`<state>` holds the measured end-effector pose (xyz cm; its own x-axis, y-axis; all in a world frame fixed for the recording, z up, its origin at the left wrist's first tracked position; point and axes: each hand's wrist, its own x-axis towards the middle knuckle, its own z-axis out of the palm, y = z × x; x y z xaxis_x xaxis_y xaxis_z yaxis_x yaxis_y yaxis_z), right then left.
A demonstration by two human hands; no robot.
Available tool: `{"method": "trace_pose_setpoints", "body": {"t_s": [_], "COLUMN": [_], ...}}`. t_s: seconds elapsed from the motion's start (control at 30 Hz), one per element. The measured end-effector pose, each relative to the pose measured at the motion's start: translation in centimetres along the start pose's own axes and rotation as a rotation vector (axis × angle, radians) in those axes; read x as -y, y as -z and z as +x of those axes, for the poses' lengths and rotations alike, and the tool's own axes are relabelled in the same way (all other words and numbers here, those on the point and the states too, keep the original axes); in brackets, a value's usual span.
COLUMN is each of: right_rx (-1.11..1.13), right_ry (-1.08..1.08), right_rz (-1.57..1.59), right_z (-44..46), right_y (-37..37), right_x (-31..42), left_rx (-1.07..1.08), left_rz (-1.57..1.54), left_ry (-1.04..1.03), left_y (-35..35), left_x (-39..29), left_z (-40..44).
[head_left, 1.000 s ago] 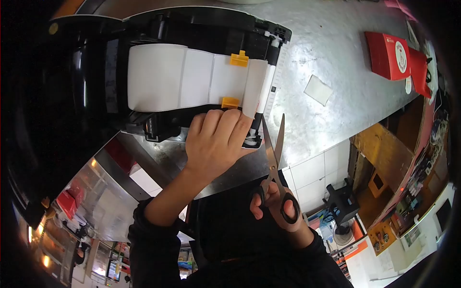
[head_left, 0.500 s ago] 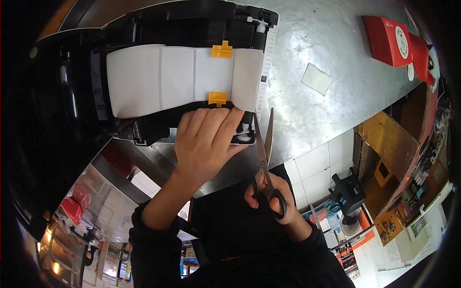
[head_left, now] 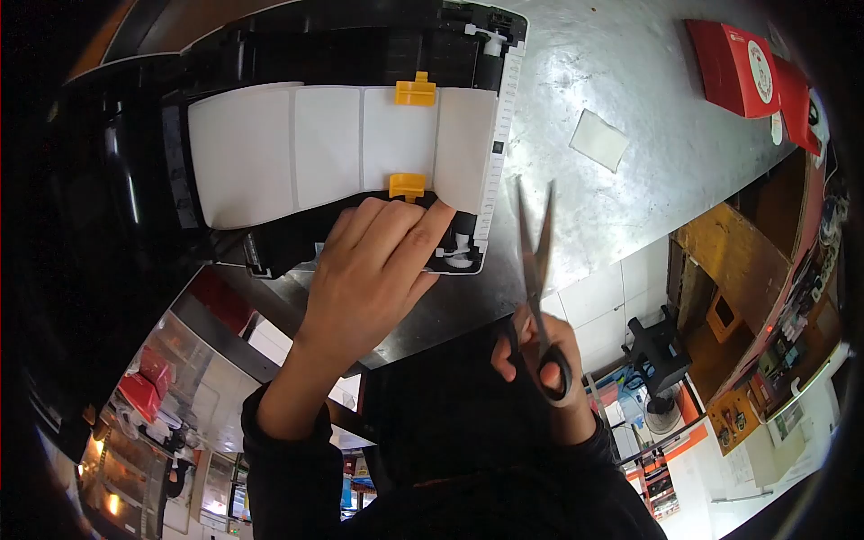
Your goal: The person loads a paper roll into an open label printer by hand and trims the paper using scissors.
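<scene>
A black label printer [head_left: 324,54] lies with its lid up, a strip of white labels [head_left: 328,144] running across its inside to the ruled front edge. Two yellow guides [head_left: 407,185] sit at the strip's sides. My left hand [head_left: 369,261] is closed over the printer's near side, index finger at the strip's near corner; the other fingertips are hidden. Scissors [head_left: 535,279] are in my right hand [head_left: 565,337], fingers in the dark handles. Their blades stand apart, pointing away from me, to the right of the printer and touching nothing.
A small white piece of paper [head_left: 599,141] lies on the metal table [head_left: 576,225]. Red boxes [head_left: 733,67] stand at the table's far right. Beyond its edge are a wooden cabinet [head_left: 738,252] and a black device [head_left: 661,351].
My right hand has moved right with the scissors, taking the blades away from the printer's front corner. My left hand keeps its place at the strip, its wrist slightly further left.
</scene>
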<state>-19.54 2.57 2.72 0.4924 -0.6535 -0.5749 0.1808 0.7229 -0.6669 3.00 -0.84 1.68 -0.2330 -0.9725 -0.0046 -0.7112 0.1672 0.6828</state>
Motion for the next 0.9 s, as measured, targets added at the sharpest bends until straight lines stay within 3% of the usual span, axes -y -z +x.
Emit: {"method": "trace_pose_setpoints", "body": {"t_s": [0.17, 0.9], "right_rx": [0.108, 0.101], "right_ry": [-0.134, -0.157], "right_rz": [0.074, 0.313], "right_z": [-0.5, -1.3], "right_y": [-0.3, -0.5], "right_x": [-0.6, -1.3], "left_rx": [-0.024, -0.040], "left_rz": [-0.082, -0.026], "left_ry": [0.058, -0.012], "left_y": [0.0, -0.1], "left_x": [0.1, 0.2], "left_z": [0.0, 0.0]}}
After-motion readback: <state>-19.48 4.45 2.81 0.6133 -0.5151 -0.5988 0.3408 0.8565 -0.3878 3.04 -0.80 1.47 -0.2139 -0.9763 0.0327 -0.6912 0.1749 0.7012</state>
